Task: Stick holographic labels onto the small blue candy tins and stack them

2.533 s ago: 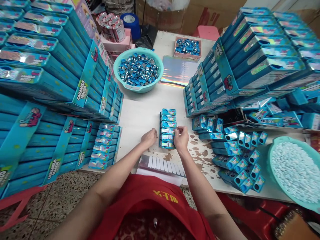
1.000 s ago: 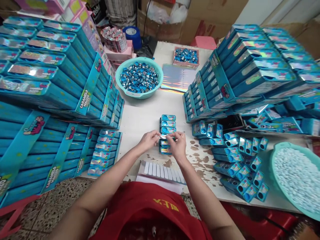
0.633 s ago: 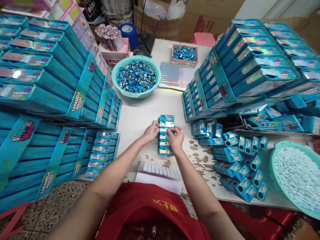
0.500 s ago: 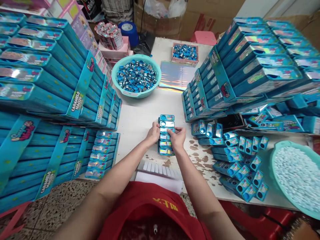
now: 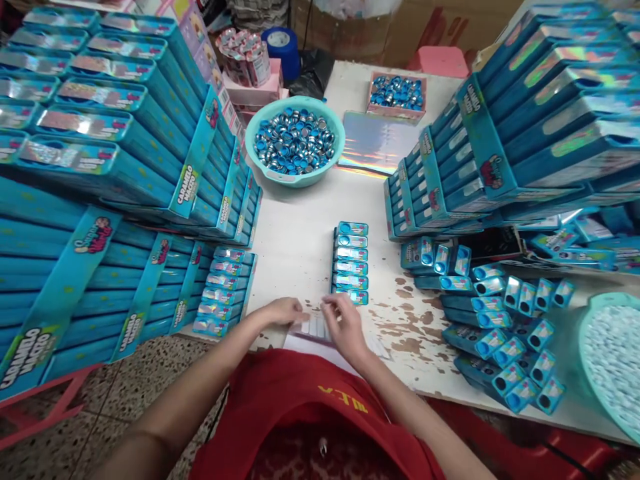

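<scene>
A short row of blue boxes stands upright on the white table in front of me. Nearer my body lies a sheet of pale oblong stickers, partly covered by my hands. My left hand is at the sheet's left edge, its fingers bent together; whether they pinch anything is too small to tell. Over the sheet's right part, just below the row, my right hand has its thumb and fingertips close together, blurred, and what they hold, if anything, cannot be made out.
Tall stacks of blue boxes rise at the left and right. A turquoise basin of caps stands behind the row, a box of caps farther back. Loose blue boxes and a basin of pale sweets are at the right.
Both hands have left the row of boxes and moved down toward me, to the sticker sheet. The view has shifted, so the surroundings sit differently in the frame.
</scene>
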A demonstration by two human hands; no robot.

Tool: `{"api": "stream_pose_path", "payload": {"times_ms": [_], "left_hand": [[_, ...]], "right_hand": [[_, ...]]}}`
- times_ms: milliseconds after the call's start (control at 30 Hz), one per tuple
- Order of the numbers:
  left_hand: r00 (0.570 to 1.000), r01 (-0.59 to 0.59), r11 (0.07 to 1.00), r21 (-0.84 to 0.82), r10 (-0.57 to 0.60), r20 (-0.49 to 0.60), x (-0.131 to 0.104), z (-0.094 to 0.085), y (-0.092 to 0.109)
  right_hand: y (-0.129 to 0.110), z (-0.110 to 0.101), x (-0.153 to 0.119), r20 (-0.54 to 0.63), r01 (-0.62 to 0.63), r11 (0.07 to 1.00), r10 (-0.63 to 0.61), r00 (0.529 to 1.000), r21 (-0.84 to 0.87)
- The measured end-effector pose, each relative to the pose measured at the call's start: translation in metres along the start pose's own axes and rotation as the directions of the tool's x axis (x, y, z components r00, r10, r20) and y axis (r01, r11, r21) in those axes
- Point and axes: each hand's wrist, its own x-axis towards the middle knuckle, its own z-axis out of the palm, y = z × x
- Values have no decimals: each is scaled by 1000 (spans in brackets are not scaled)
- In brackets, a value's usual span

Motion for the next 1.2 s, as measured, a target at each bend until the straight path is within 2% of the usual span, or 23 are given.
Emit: {"api": "stream_pose_path", "payload": {"times_ms": [33, 100, 200, 300, 433, 600, 700, 867, 1000, 1033, 1100, 1167, 1200], "left_hand": [[1000, 20, 995, -95, -19, 20, -7, 5, -11], [997, 71, 957, -281, -70, 14, -15, 16, -24], [990, 90, 877, -473, -129, -52, -18, 27, -27], [981, 79, 855, -512, -158, -112, -19, 28, -22], [960, 129, 862, -491, -232, -156, -19, 27, -18], [944, 162, 869, -467, -274, -184, -16, 30, -19], [938, 177, 881, -439, -285, -195, -14, 32, -19], [930, 185, 916, -355, -280, -237, -11, 34, -21], [913, 149, 957, -248, -229, -338, -17, 28, -15], [906, 103, 967, -233, -188, -379, -21, 25, -11], [901, -77, 955, -286, -57, -431, -28, 18, 2], [923, -278, 852, -444, 109, -368, -36, 13, 19], [937, -319, 790, -523, 179, -301, -38, 11, 28]], "right_hand": [[5, 12, -11, 123, -39, 999, 40, 992, -13], [19, 35, -25, 286, -120, 988, 142, 948, -92], [37, 60, -32, 401, -117, 971, 194, 895, -209], [41, 68, -34, 426, -35, 964, 149, 892, -264], [36, 69, -38, 435, 56, 954, 82, 897, -296], [35, 69, -41, 455, 104, 954, 36, 890, -280], [33, 68, -40, 433, 109, 959, 15, 901, -262], [11, 55, -32, 379, 110, 950, 9, 926, -291], [-21, 24, -15, 247, -4, 992, 36, 968, -128], [-28, 15, -10, 213, -36, 995, 54, 975, -89], [-38, 0, 1, 165, -85, 996, 88, 982, -29], [-40, -11, 11, 130, -128, 992, 124, 984, 22], [-39, -15, 16, 112, -153, 987, 147, 983, 46]]}}
